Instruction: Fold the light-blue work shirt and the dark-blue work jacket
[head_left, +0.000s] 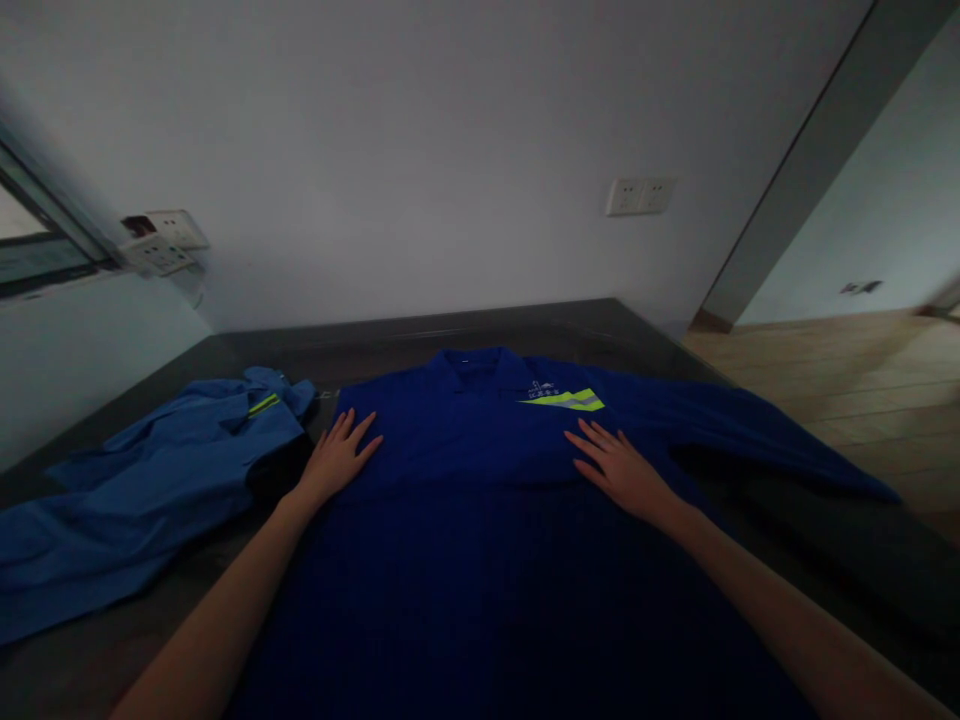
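A dark blue work jacket (465, 450) lies spread flat, its collar toward the wall. One sleeve stretches out to the right; the left sleeve does not show. Near the right side of the chest is a yellow-green and grey strip, with small white print above it. My left hand (341, 452) rests flat on the left chest area near the jacket's edge, fingers spread. Just below the strip, my right hand (619, 468) lies on the cloth with its fingers apart. Neither hand grips anything.
A lighter blue garment (172, 470) with a yellow-green strip lies crumpled at the left on the dark table (585, 318). Wall sockets (641, 196) sit above the table's far edge, with more sockets (176, 230) at the left corner. Tiled floor (810, 380) shows beyond the right edge.
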